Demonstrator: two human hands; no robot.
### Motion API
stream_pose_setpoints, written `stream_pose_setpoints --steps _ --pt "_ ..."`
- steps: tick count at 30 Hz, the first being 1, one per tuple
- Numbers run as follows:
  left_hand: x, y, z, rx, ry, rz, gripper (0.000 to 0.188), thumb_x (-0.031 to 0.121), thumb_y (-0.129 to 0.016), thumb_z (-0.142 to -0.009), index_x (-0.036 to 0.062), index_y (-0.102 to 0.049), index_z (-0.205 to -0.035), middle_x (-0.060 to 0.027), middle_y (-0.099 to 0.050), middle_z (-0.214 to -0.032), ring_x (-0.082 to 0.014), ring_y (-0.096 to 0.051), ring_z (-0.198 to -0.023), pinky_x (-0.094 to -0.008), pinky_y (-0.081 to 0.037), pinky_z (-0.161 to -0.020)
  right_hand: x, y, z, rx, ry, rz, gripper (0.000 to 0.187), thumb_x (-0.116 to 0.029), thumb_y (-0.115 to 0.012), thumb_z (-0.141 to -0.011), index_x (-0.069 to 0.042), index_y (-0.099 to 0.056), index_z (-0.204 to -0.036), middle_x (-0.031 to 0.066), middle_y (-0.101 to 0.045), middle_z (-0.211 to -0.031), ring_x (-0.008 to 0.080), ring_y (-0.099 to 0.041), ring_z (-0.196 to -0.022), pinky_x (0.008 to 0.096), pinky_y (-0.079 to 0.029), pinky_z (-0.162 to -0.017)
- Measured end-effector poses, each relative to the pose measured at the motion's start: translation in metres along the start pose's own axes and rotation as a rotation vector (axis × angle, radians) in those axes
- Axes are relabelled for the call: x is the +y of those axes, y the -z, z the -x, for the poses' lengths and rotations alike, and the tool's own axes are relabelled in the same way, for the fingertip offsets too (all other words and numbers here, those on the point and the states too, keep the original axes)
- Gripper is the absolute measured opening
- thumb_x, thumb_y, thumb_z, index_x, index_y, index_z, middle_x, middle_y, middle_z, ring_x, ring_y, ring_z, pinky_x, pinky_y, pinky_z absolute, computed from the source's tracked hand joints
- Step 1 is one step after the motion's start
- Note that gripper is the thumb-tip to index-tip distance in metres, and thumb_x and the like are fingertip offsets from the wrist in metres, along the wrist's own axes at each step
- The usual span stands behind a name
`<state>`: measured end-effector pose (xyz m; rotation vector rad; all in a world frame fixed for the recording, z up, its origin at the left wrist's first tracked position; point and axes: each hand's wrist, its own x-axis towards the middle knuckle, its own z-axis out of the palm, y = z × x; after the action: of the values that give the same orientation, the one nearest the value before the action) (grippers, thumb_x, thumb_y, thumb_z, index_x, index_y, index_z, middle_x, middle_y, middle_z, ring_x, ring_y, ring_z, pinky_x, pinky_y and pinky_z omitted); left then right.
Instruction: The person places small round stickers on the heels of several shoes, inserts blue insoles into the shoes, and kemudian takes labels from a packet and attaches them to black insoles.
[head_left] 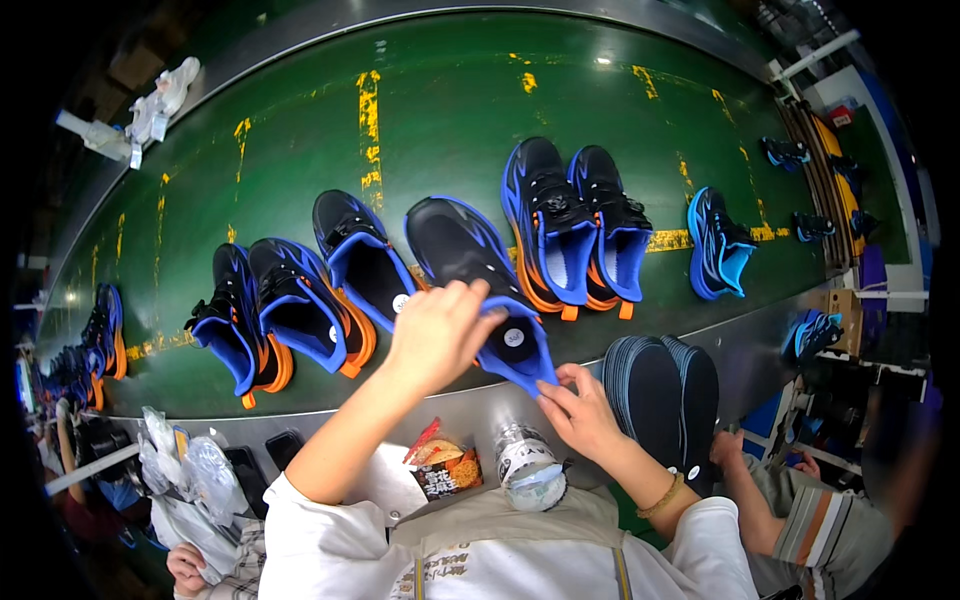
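A black sneaker with blue trim (452, 238) lies tilted in front of me, toe pointing away. My left hand (440, 332) is closed at its tongue and opening, with the fingertips partly hidden. My right hand (582, 408) pinches the blue heel collar. Inside the shoe, a dark insole with a round white sticker (513, 338) shows. Left of it stands another black and blue sneaker (352, 235), also with a white sticker inside. To the right of my hands are two stacks of dark insoles (640, 390).
Several finished-looking sneakers stand on the green conveyor belt (440, 110), including a black and blue pair (545, 215) and a bright blue shoe (712, 245). By my body are a clear plastic cup (528, 465) and a snack package (445, 468). Other people's hands (186, 568) show at both sides.
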<state>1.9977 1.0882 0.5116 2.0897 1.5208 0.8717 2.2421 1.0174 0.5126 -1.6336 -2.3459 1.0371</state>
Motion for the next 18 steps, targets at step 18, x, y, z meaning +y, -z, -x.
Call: stream_pose_setpoints --steps 18 --pt "0.025 -0.102 -0.069 -0.575 -0.065 -0.255 0.042 0.042 -0.062 -0.075 0.0027 -0.060 -0.090 -0.0150 -0.057 -0.082 -0.0319 -0.060 -0.076 -0.0396 -0.047 -0.065 0.018 0.076 0.144 0.179 -0.605 0.355 0.051 -0.026 -0.075 -0.062 -0.003 -0.050 -0.101 0.0218 -0.037 -0.123 0.0385 -0.040 -0.110 0.0443 -0.036 -0.090"
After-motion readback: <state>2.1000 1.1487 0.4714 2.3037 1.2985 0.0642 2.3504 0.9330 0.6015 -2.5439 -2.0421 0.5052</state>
